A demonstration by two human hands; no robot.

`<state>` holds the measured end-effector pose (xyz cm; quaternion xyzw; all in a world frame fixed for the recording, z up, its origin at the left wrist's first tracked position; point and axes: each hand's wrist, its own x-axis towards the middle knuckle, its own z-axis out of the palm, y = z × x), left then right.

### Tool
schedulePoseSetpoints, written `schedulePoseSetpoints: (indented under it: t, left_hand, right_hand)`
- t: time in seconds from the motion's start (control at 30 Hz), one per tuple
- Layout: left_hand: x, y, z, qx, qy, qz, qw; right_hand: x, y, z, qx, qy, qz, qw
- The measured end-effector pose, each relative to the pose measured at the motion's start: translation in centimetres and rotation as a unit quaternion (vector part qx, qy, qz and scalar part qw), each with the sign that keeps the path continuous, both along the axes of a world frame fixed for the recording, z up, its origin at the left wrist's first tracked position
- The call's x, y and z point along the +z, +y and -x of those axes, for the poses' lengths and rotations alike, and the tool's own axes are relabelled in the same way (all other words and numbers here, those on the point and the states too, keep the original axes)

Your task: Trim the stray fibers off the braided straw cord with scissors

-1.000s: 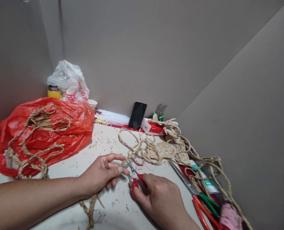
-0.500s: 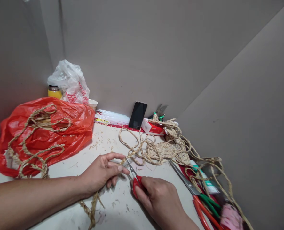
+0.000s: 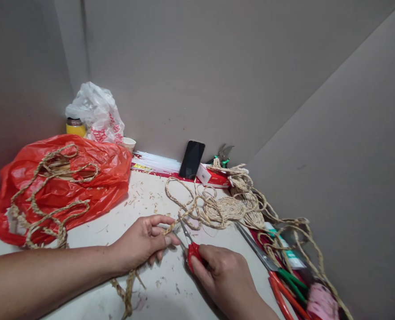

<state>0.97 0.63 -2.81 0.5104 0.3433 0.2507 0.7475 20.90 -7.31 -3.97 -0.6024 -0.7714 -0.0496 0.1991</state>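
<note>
As I watched through the head camera, the left hand (image 3: pixel 144 243) pinched the braided rope (image 3: pixel 185 212); the right hand (image 3: pixel 229 278) gripped the red scissors (image 3: pixel 193 253), blades parted just beyond those fingertips (image 3: pixel 169 240). I judged the rope uncut there; trimmings (image 3: pixel 135 200) littered the table (image 3: pixel 164 293).

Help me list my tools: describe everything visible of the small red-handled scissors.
The scissors are small, with red plastic-looking handles and thin grey metal blades. The right hand grips the handles, mostly hiding them. The blades point away and leftward, low over the table, their tips at the straw rope pinched by the left hand.
</note>
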Motion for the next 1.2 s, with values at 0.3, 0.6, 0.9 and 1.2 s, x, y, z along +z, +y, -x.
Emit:
schedulePoseSetpoints:
  t: [0.3, 0.6, 0.9, 1.2]
  left_hand:
    - [-0.2, 0.4, -0.1, -0.029, -0.073, 0.056, 0.995]
    - [0.2, 0.7, 0.1, -0.1, -0.108, 0.104, 0.984]
    - [0.6, -0.1, 0.0, 0.017, -0.012, -0.016, 1.0]
    - [0.2, -0.1, 0.0, 0.016, 0.03, -0.049, 0.998]
  right_hand:
    - [0.7, -0.2, 0.8, -0.039, 0.271, 0.275, 0.921]
    - [2.4, 0.0, 1.2, -0.009, 0.408, 0.389, 0.826]
    - [2.9, 0.8, -0.3, -0.08, 0.471, 0.294, 0.828]
    - [3.2, 1.2, -0.7, -0.085, 0.43, 0.279, 0.854]
